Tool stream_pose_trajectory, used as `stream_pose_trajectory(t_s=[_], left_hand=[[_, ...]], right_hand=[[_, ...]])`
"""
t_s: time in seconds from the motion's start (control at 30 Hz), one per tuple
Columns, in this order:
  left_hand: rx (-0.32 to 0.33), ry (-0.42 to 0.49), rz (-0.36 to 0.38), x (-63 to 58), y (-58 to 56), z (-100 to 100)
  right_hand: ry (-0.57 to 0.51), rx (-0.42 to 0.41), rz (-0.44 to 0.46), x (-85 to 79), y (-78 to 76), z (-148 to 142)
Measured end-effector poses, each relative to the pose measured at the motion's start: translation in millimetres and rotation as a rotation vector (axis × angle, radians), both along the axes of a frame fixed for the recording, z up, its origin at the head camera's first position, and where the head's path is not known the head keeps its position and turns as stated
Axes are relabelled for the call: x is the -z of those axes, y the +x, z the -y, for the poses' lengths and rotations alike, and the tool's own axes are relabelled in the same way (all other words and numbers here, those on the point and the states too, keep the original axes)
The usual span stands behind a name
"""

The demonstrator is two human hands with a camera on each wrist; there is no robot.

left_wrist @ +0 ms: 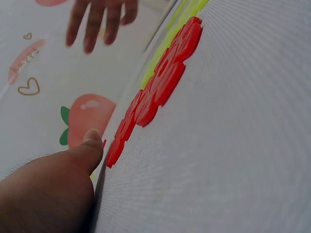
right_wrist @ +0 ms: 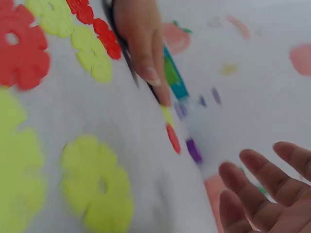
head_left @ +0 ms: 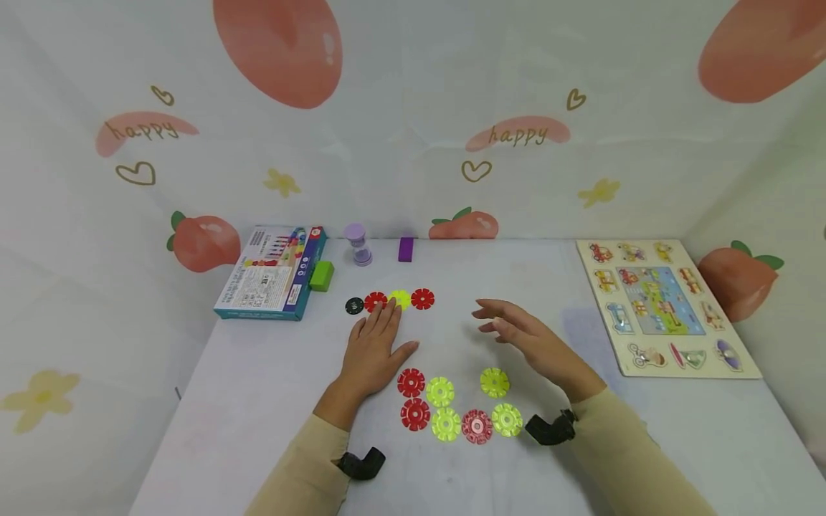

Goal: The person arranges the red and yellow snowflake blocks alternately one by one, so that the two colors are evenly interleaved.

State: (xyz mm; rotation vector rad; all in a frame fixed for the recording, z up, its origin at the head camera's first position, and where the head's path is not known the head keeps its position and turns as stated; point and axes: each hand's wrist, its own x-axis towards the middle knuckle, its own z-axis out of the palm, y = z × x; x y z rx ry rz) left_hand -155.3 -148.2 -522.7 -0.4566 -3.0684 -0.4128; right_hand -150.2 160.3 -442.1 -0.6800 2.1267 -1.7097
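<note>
My left hand (head_left: 373,358) lies with straight fingers on the white table, fingertips touching a row of plastic snowflake discs. That row runs from a black round disc (head_left: 354,306) through a red disc (head_left: 372,298) and a yellow disc (head_left: 403,297) to another red disc (head_left: 422,299). Raised above the table, my right hand (head_left: 532,344) holds nothing; its fingers are spread and slightly bent in the right wrist view. Nearer me lie several more discs, among them a red disc (head_left: 415,414), a pinkish-red disc (head_left: 477,426) and a separate yellow disc (head_left: 495,383).
At the back left a toy box (head_left: 264,279) has a green block (head_left: 321,276) against it. A purple hourglass (head_left: 358,245) and a purple block (head_left: 405,249) stand along the back. A wooden picture puzzle board (head_left: 665,308) lies at the right.
</note>
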Motion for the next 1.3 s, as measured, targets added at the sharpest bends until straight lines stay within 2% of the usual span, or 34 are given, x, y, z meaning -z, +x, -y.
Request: stream_pose_trajectory(t_s=[0.17, 0.27, 0.33, 0.43, 0.53, 0.67, 0.73, 0.9, 1.2, 1.3], left_hand=[[0.005, 0.004, 0.003, -0.7, 0.0, 1], [0.004, -0.003, -0.006, -0.5, 0.3, 1], [0.003, -0.002, -0.008, -0.4, 0.5, 2], [0.003, 0.008, -0.003, -0.6, 0.8, 1], [0.005, 0.012, 0.001, -0.1, 0.8, 1], [0.002, 0.007, -0.004, 0.6, 1.0, 0], [0.003, 0.006, -0.007, 0.8, 1.1, 0], [0.011, 0.018, -0.010, 0.5, 1.1, 0], [0.005, 0.017, -0.011, -0.3, 0.0, 0], [0.004, 0.024, -0.005, -0.8, 0.0, 1]], right_hand=[[-0.135, 0.022, 0.008, 14.4, 20.9, -36], [-0.113, 0.064, 0.035, 30.1, 30.0, -47], [-0.040, 0.088, 0.040, 41.8, 35.2, -49], [0.157, 0.121, -0.019, 56.1, 42.4, -48], [0.337, 0.122, -0.145, 64.1, 46.8, -43], [0.457, 0.110, -0.265, 63.8, 49.9, -33], [0.482, 0.125, -0.277, 61.6, 51.0, -29], [0.500, 0.153, -0.263, 58.1, 51.5, -23], [0.553, 0.029, -0.277, 54.1, 44.7, -12], [0.530, 0.037, -0.195, 50.5, 41.7, -7]])
